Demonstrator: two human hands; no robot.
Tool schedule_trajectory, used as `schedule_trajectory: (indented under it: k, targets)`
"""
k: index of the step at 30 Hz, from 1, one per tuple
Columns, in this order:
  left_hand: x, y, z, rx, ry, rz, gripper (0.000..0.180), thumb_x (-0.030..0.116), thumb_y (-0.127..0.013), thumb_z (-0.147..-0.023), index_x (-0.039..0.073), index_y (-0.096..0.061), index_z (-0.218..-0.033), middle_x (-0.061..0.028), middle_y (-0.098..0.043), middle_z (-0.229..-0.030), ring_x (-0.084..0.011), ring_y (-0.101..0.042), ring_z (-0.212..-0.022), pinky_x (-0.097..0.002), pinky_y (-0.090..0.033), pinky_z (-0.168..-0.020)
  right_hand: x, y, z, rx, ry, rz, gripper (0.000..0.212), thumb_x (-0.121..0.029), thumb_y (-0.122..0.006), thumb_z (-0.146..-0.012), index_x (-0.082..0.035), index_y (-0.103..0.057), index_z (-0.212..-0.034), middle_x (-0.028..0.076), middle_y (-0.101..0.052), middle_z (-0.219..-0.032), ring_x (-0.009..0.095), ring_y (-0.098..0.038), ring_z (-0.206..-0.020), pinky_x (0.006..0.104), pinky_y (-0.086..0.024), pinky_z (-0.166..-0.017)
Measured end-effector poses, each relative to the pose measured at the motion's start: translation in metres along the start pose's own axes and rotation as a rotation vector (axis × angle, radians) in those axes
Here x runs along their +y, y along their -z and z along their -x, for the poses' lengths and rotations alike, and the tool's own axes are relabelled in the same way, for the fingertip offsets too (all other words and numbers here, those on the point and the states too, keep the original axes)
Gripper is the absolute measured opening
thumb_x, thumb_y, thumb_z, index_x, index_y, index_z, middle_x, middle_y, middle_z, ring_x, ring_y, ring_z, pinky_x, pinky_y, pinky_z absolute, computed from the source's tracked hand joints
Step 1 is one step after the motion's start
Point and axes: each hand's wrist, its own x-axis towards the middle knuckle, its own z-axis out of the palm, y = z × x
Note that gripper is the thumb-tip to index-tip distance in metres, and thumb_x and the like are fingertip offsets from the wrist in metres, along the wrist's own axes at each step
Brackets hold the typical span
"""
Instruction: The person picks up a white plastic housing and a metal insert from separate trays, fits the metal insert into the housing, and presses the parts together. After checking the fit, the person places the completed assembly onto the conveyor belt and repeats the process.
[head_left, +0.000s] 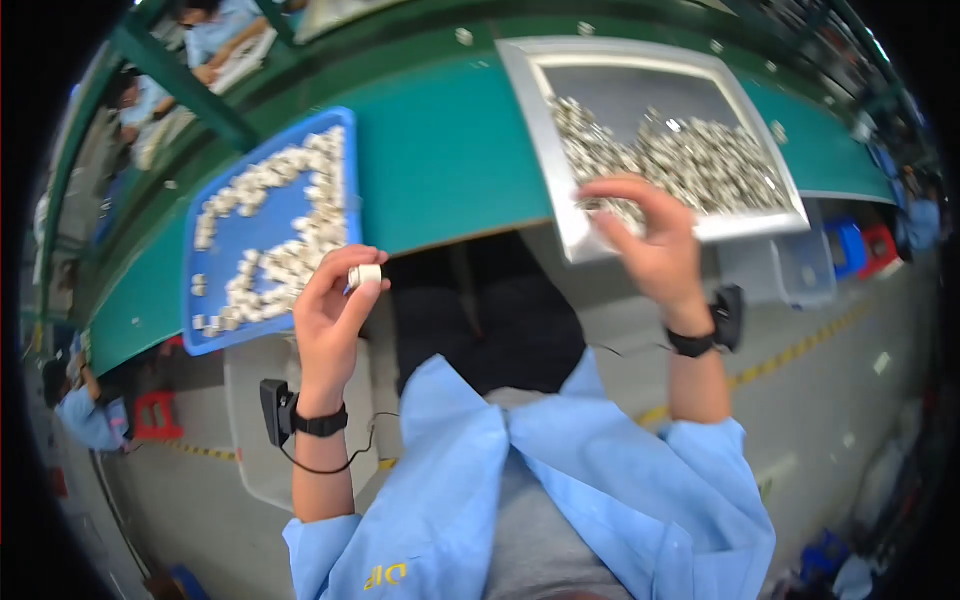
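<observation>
My left hand (332,318) is closed, pinching a small white cylindrical piece (366,274) between thumb and fingertips. It hovers beside the right edge of a blue tray (354,190), which holds many similar white pieces (285,262). On the right, my right hand (650,240) reaches over the near left corner of a silver-framed tray (545,160). Its thumb and index finger curve toward each other, and a tiny dark bit seems to sit between their tips, too blurred to name. A heap of small metallic and whitish parts (680,160) fills much of that tray.
Both trays rest on a green worktop (440,150), with a few loose pieces (464,37) along its far edge. Translucent bins (260,420) stand below. Green metal posts (185,85) rise at the far left, where other people (215,35) sit. Red stools (157,414) stand on the floor.
</observation>
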Motion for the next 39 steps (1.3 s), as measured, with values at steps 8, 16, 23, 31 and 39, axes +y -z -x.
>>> schedule_trajectory:
  k: [8,16,23,31,39]
  targets:
    - [-0.032,-0.046,0.078,-0.134,0.294,0.713,0.019,0.008,-0.06,-0.096,-0.003,-0.06,-0.112,-0.0097,-0.061,-0.099,-0.0135,-0.057,-0.084,-0.027,-0.047,-0.074,-0.041,-0.089,0.046,-0.156,-0.145,-0.59,0.016,0.007,-0.067,-0.085,0.0,-0.064,-0.099,0.02,-0.071,-0.105,0.027,-0.067,-0.103,0.0412,-0.051,-0.09]
    - [-0.008,-0.049,0.111,-0.097,0.369,0.648,0.018,0.016,-0.057,-0.1,-0.001,-0.061,-0.104,-0.0051,-0.062,-0.094,-0.0092,-0.052,-0.075,-0.0243,-0.042,-0.069,-0.031,-0.13,0.083,-0.203,0.19,-0.401,0.019,0.005,-0.071,-0.082,-0.002,-0.065,-0.098,0.021,-0.072,-0.103,0.03,-0.069,-0.099,0.0434,-0.05,-0.087]
    - [-0.006,-0.058,0.125,-0.126,0.357,0.549,0.015,0.01,-0.06,-0.096,-0.001,-0.062,-0.105,-0.0037,-0.063,-0.095,-0.0076,-0.053,-0.079,-0.024,-0.043,-0.072,-0.036,-0.125,0.104,-0.134,0.278,-0.3,0.016,-0.001,-0.075,-0.08,-0.001,-0.069,-0.095,0.017,-0.072,-0.1,0.03,-0.069,-0.09,0.0412,-0.05,-0.082]
    - [-0.013,-0.064,0.128,-0.319,0.349,0.489,0.018,-0.001,-0.06,-0.087,-0.004,-0.062,-0.105,-0.0037,-0.062,-0.096,-0.0079,-0.054,-0.084,-0.023,-0.043,-0.074,-0.019,-0.1,0.119,-0.193,0.304,-0.233,0.013,-0.006,-0.075,-0.08,-0.002,-0.07,-0.092,0.019,-0.071,-0.101,0.026,-0.067,-0.083,0.0371,-0.047,-0.076]
    - [-0.018,-0.065,0.123,-0.419,0.338,0.388,0.017,-0.002,-0.061,-0.086,-0.004,-0.063,-0.103,-0.0044,-0.062,-0.094,-0.0088,-0.055,-0.085,-0.0241,-0.043,-0.075,-0.016,-0.096,0.125,-0.184,0.274,-0.249,0.013,-0.005,-0.076,-0.076,-0.004,-0.068,-0.087,0.016,-0.071,-0.096,0.023,-0.065,-0.075,0.0361,-0.046,-0.076]
